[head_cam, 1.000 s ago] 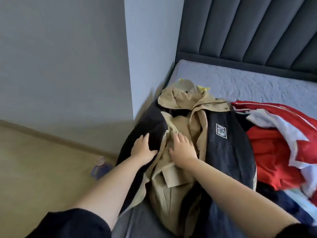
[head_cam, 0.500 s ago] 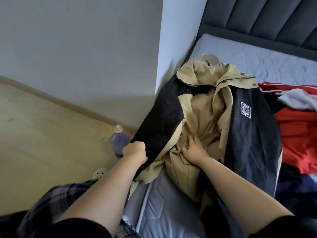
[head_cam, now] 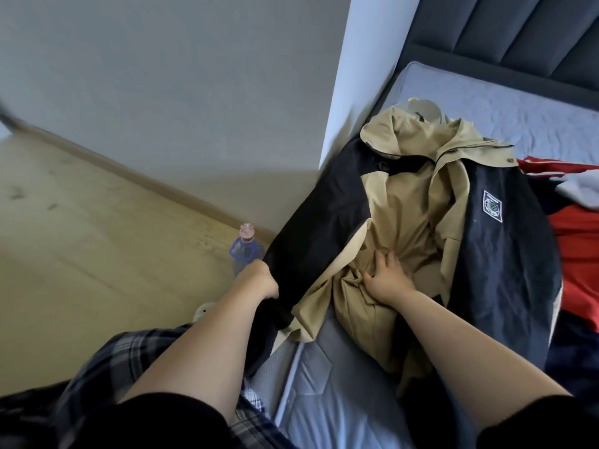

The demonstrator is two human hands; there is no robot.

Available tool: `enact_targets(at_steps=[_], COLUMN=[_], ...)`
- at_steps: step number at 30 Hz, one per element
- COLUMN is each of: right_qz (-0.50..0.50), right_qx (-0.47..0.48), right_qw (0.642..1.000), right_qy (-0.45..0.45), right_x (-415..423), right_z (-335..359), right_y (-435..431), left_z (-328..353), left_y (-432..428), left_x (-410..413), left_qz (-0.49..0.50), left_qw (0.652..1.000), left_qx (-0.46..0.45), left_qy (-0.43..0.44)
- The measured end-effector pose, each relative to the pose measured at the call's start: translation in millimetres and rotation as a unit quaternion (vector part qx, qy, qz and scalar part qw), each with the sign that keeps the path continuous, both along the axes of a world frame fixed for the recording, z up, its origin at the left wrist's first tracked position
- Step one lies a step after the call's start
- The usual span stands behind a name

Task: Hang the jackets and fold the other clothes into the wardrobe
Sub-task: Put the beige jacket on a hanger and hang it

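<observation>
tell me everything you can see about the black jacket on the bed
The black jacket with tan lining lies spread open on the grey mattress, a white square badge on its chest panel. Smooth, thin-looking fabric. A crumpled tan garment lies on it. The left hand grips its sleeve edge at the bedside; the right hand presses on the tan cloth.

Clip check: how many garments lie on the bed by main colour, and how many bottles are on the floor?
Black and beige jacket: 1
Beige coat: 1
Red and white garment: 1
Blue water bottle: 1
Total: 4. More dark cloth at the right edge cannot be told apart.
</observation>
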State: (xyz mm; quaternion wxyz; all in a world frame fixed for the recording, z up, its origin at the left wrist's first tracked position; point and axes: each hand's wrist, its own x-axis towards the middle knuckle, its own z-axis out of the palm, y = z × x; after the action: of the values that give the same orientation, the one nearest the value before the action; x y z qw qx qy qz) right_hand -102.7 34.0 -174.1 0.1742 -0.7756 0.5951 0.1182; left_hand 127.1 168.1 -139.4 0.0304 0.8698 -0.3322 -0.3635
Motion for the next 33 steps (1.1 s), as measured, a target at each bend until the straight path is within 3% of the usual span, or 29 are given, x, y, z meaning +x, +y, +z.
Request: enact_targets(at_steps=[2, 4, 7, 8, 9, 10, 11, 14, 17, 19, 23, 26, 29, 33], right_qz=[0.000, 0.002, 0.005, 0.005, 0.005, 0.005, 0.004, 0.000, 0.001, 0.003, 0.009, 0.014, 0.023, 0.009], right_qx=[0.002, 0.005, 0.010, 0.015, 0.020, 0.024, 0.026, 0.017, 0.015, 0.015, 0.017, 0.025, 0.039, 0.043], right_qw=[1.000, 1.000, 1.000, 1.000, 1.000, 1.000, 1.000, 1.000, 0.999, 0.999, 0.999, 0.999, 0.999, 0.997], right_qy=[0.004, 0.008, 0.011, 0.010, 0.010, 0.012, 0.015, 0.020, 0.030, 0.036, 0.041, 0.033, 0.018, -0.070], right_x=[1.2, 1.8, 3.1, 3.8, 4.7, 5.2, 5.6, 5.9, 7.0, 7.7, 7.2, 5.4, 2.8, -5.6], right_z=[-0.4, -0.6, 0.0, 0.5, 0.8, 0.6, 0.2, -2.3, -4.1, -5.1, -3.5, 0.5, 4.7, 4.5], right_y=[0.4, 0.5, -1.1, -1.6, -2.0, -2.1, -2.1, -0.9, -0.7, -0.9, -0.8, 0.2, 8.5, 29.5], left_z=[9.2, 32.0, 62.3, 67.0, 69.1, 67.7, 63.5, 30.8, 0.4, -13.0, -15.9, -16.9, -24.4, -30.1], left_y=[-0.4, -0.2, -3.8, -6.4, -10.1, -14.2, -17.4, -19.4, -11.6, -9.6, -10.8, -16.0, -22.1, -30.6], left_x=[3.1, 8.0, 16.6, 18.6, 20.1, 22.4, 24.3, 27.3, 22.3, 16.7, -3.5, -23.1, -45.0, -76.2], left_qz=[0.082, 0.116, 0.112, 0.119, 0.127, 0.128, 0.107, 0.039, 0.085, 0.040, -0.125, -0.163, -0.203, -0.204], left_qw=[0.981, 0.925, 0.771, 0.724, 0.703, 0.710, 0.743, 0.884, 0.966, 0.981, 0.971, 0.946, 0.932, 0.941], left_qx=[-0.166, -0.334, -0.566, -0.622, -0.655, -0.661, -0.634, -0.390, -0.224, -0.190, -0.204, -0.280, -0.299, -0.256], left_qy=[-0.052, -0.143, -0.270, -0.274, -0.246, -0.205, -0.187, -0.255, -0.099, 0.003, 0.022, 0.013, -0.008, 0.090])
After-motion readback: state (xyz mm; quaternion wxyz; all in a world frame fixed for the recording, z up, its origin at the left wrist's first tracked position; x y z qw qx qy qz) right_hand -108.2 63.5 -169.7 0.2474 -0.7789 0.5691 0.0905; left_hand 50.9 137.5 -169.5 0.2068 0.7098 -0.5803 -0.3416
